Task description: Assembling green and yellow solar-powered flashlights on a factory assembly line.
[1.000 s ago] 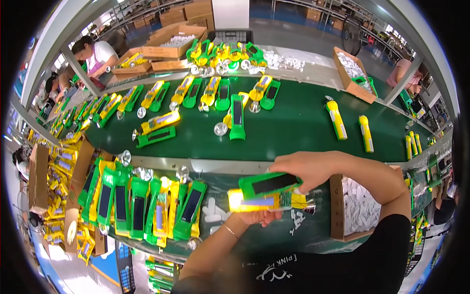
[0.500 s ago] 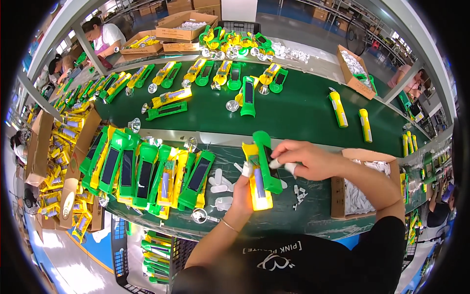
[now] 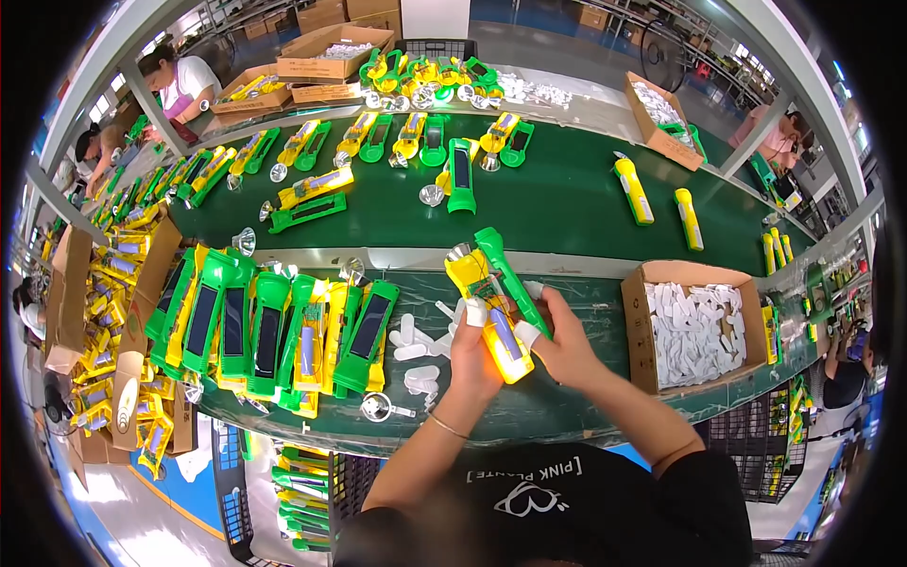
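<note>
Before me, over the table [image 3: 539, 416], a flashlight housing [image 3: 504, 345] sits between my left fingers [image 3: 474, 314] and right fingers [image 3: 535, 290]. Left of it lie loose strips [image 3: 412, 340], then a row of housings [image 3: 270, 331], then a filled carton [image 3: 128, 392]. Right stands a box [image 3: 642, 331] of strips. Behind, a belt [image 3: 557, 208] carries spread housings [image 3: 461, 175] leftward, flashlights [image 3: 632, 192] rightward.

Green shell [image 3: 509, 272] now slanted more, yellow body [image 3: 510, 357] likewise; hands [image 3: 569, 353] closer together
</note>
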{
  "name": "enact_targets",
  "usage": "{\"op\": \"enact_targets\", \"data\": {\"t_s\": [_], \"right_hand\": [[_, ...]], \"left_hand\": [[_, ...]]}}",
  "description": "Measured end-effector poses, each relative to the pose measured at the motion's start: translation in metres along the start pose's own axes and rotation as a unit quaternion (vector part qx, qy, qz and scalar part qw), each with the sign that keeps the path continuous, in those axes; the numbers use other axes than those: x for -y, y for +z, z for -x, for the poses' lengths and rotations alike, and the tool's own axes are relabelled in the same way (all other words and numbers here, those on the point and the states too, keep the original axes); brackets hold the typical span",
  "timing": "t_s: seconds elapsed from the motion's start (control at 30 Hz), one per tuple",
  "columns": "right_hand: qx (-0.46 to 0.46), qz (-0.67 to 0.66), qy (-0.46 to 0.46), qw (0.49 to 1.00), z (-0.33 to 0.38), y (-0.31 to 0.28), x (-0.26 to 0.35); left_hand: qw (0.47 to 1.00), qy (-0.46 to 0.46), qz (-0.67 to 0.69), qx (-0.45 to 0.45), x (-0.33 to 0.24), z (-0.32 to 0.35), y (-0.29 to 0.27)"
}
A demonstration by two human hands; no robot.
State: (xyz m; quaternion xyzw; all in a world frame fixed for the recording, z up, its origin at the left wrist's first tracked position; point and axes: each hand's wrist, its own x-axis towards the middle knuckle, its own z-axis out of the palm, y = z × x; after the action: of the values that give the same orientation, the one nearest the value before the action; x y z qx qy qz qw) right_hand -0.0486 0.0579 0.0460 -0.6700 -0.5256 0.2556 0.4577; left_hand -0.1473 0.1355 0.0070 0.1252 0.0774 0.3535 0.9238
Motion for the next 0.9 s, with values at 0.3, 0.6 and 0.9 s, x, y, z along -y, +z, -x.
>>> {"op": "enact_targets", "data": {"t_s": [0.3, 0.6, 0.9], "right_hand": [[-0.031, -0.209, 0.035, 0.977, 0.01, 0.019, 0.01], [-0.047, -0.184, 0.036, 0.981, 0.01, 0.026, 0.005], [-0.005, -0.127, -0.022, 0.992, -0.005, 0.008, -0.009]], "left_hand": [[0.998, 0.036, -0.05, 0.007, -0.006, 0.001, -0.012], [0.986, 0.044, -0.146, -0.067, -0.005, 0.008, -0.012], [0.962, 0.05, -0.258, -0.072, -0.036, 0.006, -0.003]]}}
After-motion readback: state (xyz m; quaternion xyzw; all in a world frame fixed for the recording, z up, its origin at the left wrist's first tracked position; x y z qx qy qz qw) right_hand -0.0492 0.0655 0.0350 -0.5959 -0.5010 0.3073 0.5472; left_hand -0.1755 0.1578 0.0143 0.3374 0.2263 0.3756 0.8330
